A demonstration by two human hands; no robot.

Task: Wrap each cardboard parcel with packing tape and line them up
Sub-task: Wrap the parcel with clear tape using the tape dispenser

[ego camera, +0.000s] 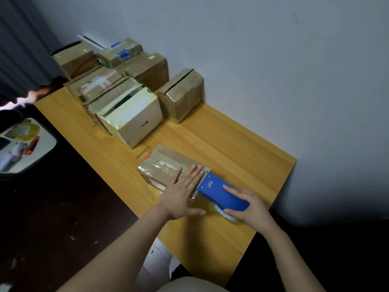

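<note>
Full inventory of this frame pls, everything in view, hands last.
flat parcel: 1, brown, near table edge
tape dispenser: 1, blue, at the flat parcel's right end
white box: 1, white, taped, mid-table
lone parcel: 1, brown, by the wall
stacked parcels: about 5, brown, far end
table: 1, light wood
tape roll: 1, yellowish, on the grey stand
grey stand: 1, left of table
curtain: 1, dark, far left
left hand: flat on the flat parcel
right hand: grips the tape dispenser
</note>
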